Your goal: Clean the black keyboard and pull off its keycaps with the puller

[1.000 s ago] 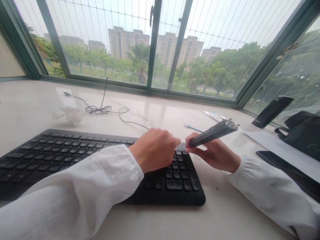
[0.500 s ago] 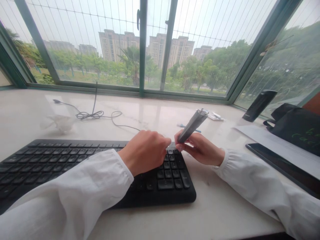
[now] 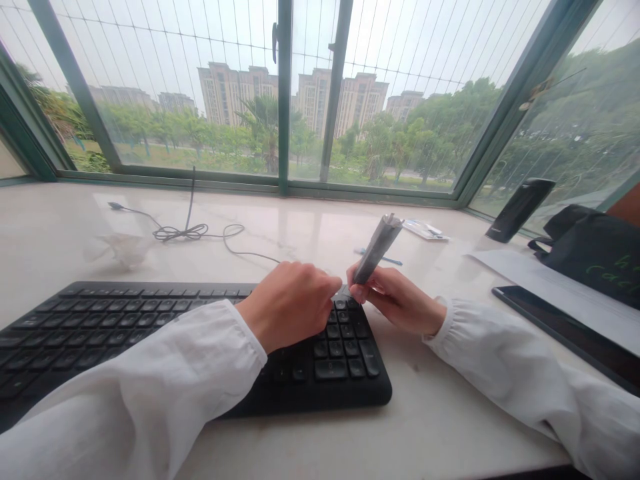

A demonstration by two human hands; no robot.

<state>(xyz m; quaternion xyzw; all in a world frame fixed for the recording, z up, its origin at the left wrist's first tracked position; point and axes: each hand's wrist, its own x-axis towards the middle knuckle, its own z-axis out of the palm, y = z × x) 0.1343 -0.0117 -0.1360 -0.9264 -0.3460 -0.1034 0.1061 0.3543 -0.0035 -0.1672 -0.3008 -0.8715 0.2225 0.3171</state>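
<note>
My right hand point(image 3: 397, 300) pinches the lower end of a slim grey packet point(image 3: 379, 249), which tilts up and away from me. My left hand point(image 3: 290, 307) is curled into a loose fist, with its fingertips hidden and nothing visible in it. It hovers over the upper right part of a black computer keyboard point(image 3: 150, 313), close to the packet's lower end. My right fingertips are just above the keyboard's top right corner. White sleeves cover both my forearms.
On the pale stone sill lie a coiled black cable point(image 3: 180, 232), crumpled tissue point(image 3: 125, 250), a small blue-handled item point(image 3: 380, 257) and a flat packet point(image 3: 425, 229). To the right are a black cylinder point(image 3: 520, 210), a black bag point(image 3: 590, 257), white paper point(image 3: 540, 293) and a black tablet point(image 3: 565, 327).
The grey packet has swung from nearly level to a steeper tilt, and my right hand has drawn closer to my left. The whole view has shifted slightly, settling between the last two frames.
</note>
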